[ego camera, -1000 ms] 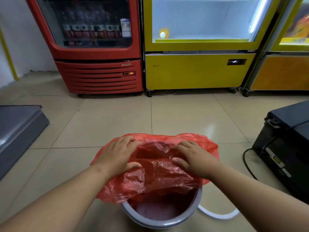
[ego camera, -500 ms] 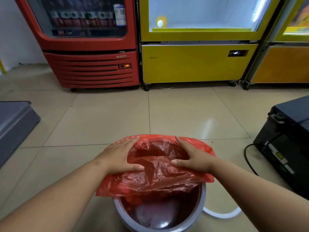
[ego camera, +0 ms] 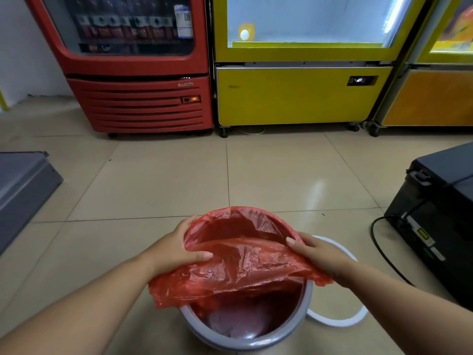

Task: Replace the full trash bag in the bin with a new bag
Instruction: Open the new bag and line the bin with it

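A round grey bin (ego camera: 256, 342) stands on the tiled floor at the bottom centre. A thin red plastic bag (ego camera: 238, 267) is draped over it. The bag's far edge is stretched over the bin's far rim, and its near edge hangs loose across the opening. My left hand (ego camera: 176, 248) grips the bag at the bin's left side, thumb on top of the plastic. My right hand (ego camera: 320, 254) holds the bag's edge at the right side. The bin's inside looks empty under the bag.
A white ring (ego camera: 335, 321) lies on the floor just right of the bin. A black machine (ego camera: 440, 216) with a cable stands at the right. A grey box (ego camera: 23, 190) is at the left. Red (ego camera: 138, 73) and yellow coolers (ego camera: 302, 73) line the back.
Both hands have slid apart from the bag's top to the bin's left and right sides. The bag's far edge now sits spread over the far rim, opening the bag wider.
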Demonstrator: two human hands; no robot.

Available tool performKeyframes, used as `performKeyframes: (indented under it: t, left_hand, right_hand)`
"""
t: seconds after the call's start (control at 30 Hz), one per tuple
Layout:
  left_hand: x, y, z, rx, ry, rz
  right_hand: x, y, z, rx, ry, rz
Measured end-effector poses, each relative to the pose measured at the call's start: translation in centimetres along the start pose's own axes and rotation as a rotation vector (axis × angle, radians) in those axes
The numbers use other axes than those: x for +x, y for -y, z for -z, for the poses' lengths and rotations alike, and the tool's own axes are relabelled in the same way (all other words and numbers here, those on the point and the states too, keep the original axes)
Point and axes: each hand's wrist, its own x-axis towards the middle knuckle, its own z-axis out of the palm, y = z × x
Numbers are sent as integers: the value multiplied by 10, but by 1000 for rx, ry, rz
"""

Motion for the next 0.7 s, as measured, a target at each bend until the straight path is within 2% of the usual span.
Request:
performKeyframes:
  t: [0.07, 0.17, 0.27, 0.37, 0.53, 0.63, 0.7]
  left_hand:
    - [-12, 2, -2, 29, -59, -19]
    - [-31, 1, -7, 417, -175, -150]
    - [-50, -4, -11, 759, -81, -298]
    - [-65, -7, -19, 860, 36, -315]
    - [-83, -4, -25, 903, 64, -327]
    - [-90, -2, -27, 897, 12, -364]
    - [-96, -4, -28, 853, -32, -398]
  right_hand:
    - [-7, -8, 1, -265, -141, 103]
    - [-21, -8, 0, -598, -253, 381]
    - [-33, 0, -5, -881, -164, 605]
    - [-43, 3, -13, -1103, -2, 625]
    - [-55, -1, -19, -1154, 49, 688]
    - [-60, -3, -19, -1059, 82, 696]
    - [-65, -4, -18, -1049, 49, 772]
